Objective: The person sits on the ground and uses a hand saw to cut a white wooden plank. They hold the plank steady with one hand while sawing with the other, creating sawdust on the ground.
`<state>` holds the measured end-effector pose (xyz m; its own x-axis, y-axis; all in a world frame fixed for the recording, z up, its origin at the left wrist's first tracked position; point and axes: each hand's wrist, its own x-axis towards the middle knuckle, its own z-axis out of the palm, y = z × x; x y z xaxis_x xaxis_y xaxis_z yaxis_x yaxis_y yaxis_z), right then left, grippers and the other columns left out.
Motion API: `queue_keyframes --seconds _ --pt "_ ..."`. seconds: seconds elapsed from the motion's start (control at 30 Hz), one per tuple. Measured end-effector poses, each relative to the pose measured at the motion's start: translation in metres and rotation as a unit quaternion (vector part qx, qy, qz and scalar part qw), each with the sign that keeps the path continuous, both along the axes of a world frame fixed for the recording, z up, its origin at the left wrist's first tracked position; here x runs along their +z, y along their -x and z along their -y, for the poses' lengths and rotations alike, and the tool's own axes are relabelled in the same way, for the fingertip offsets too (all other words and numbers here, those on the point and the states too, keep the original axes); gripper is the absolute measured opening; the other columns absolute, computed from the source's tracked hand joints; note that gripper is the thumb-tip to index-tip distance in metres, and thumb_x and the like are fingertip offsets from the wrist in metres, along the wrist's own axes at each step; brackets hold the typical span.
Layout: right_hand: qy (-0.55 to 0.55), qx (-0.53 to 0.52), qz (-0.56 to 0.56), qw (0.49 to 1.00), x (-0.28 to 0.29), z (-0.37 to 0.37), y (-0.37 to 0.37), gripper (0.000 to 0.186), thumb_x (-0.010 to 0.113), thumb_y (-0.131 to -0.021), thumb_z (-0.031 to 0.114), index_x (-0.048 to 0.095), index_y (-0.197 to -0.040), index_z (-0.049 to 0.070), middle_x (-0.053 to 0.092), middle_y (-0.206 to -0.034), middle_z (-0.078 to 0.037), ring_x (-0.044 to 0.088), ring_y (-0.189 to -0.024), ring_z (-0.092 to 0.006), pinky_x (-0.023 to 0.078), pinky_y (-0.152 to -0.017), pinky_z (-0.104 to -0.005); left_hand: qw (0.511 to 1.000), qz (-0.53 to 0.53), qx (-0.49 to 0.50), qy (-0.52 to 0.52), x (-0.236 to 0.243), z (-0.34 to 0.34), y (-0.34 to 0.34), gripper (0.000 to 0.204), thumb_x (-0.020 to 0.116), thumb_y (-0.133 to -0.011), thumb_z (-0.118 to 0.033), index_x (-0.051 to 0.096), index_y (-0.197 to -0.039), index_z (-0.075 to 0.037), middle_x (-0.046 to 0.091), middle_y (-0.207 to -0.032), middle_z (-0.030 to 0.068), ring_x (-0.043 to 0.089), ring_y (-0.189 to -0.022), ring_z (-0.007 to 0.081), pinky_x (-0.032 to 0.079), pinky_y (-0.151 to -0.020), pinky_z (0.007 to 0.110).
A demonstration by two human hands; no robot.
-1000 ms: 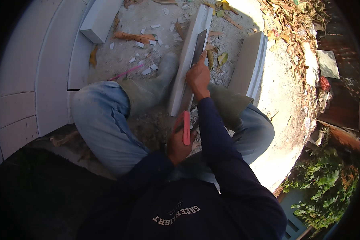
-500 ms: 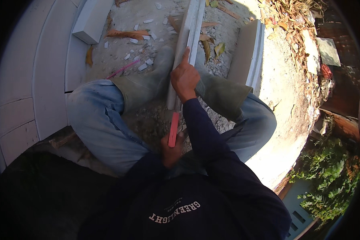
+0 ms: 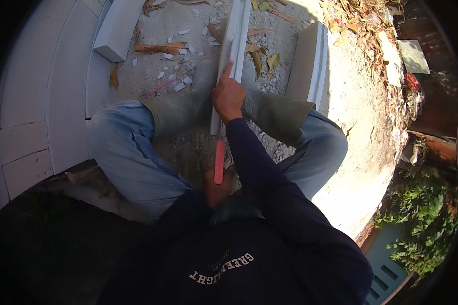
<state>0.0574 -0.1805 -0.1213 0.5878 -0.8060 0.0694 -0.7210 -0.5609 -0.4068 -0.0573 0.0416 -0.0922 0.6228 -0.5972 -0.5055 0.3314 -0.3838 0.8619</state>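
Between my boots a long white grooved moulding (image 3: 233,43) runs away from me, its near end toward my lap. My right hand (image 3: 229,97) lies over it with the index finger stretched along the top and the other fingers curled around it. Below the near end, my left hand (image 3: 216,189) is closed around a flat red bar-shaped tool (image 3: 219,162) that points up to the moulding. Most of the left fingers are hidden in shadow, and the tool's exact kind does not show.
White chips (image 3: 179,87), a pink stick (image 3: 159,88) and dry leaves (image 3: 160,48) lie on the dusty ground. A white block (image 3: 118,30) stands at left beside pale boards (image 3: 66,91). At right another pale grooved piece (image 3: 306,63) rests near my boot (image 3: 282,114).
My right hand and the moulding sit slightly further left in the picture. My left hand still holds the red tool, with its visible fingers a little changed and blurred.
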Motion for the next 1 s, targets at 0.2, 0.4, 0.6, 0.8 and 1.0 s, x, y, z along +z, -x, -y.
queue_keyframes --seconds 0.2,0.4,0.6,0.8,1.0 --pt "0.018 -0.008 0.007 1.000 -0.001 0.025 -0.006 0.076 0.062 -0.077 0.007 0.036 -0.145 -0.012 0.067 -0.070 -0.022 0.068 -0.061 -0.0387 0.053 -0.059 -0.0486 0.997 0.078 -0.016 0.024 0.003 0.022 -0.006 0.021 0.071 -0.090 -0.014 0.062 -0.081 0.003 0.059 -0.064 0.0136 0.058 -0.058 0.0197 0.046 -0.058 0.037" --pt "0.008 0.000 0.018 1.000 0.001 0.074 -0.027 0.076 0.061 -0.075 0.005 0.037 -0.145 -0.011 0.068 -0.079 -0.025 0.068 -0.072 -0.0414 0.053 -0.067 -0.0503 0.978 0.189 0.012 0.089 -0.017 0.050 -0.009 0.021 0.069 -0.089 -0.011 0.060 -0.076 0.002 0.059 -0.064 0.0093 0.056 -0.059 0.0123 0.045 -0.056 0.033" --pt "0.029 -0.012 -0.015 0.999 0.034 0.071 -0.037 0.076 0.066 -0.074 0.008 0.040 -0.143 -0.012 0.069 -0.085 -0.027 0.071 -0.078 -0.0412 0.056 -0.070 -0.0461 0.959 0.258 0.031 0.116 0.001 0.043 -0.016 0.017 0.065 -0.089 -0.010 0.062 -0.080 0.003 0.061 -0.065 0.0121 0.061 -0.059 0.0183 0.046 -0.057 0.037" --pt "0.048 0.005 0.019 0.999 0.016 0.164 -0.076 0.067 0.063 -0.075 0.007 0.047 -0.137 -0.012 0.070 -0.095 -0.029 0.070 -0.088 -0.0430 0.056 -0.079 -0.0479 0.984 0.169 0.004 0.052 0.036 0.134 -0.070 0.018 0.064 -0.088 -0.012 0.062 -0.079 0.003 0.062 -0.067 0.0210 0.065 -0.067 0.0361 0.047 -0.061 0.044" --pt "0.027 0.041 -0.001 0.999 0.012 0.169 -0.088 0.060 0.061 -0.078 0.009 0.050 -0.133 -0.010 0.069 -0.100 -0.029 0.068 -0.095 -0.0439 0.053 -0.085 -0.0493 0.981 0.191 0.010 0.043 0.041 0.139 -0.074 0.019 0.065 -0.089 -0.012 0.062 -0.078 0.003 0.062 -0.068 0.0220 0.064 -0.064 0.0375 0.047 -0.060 0.043"
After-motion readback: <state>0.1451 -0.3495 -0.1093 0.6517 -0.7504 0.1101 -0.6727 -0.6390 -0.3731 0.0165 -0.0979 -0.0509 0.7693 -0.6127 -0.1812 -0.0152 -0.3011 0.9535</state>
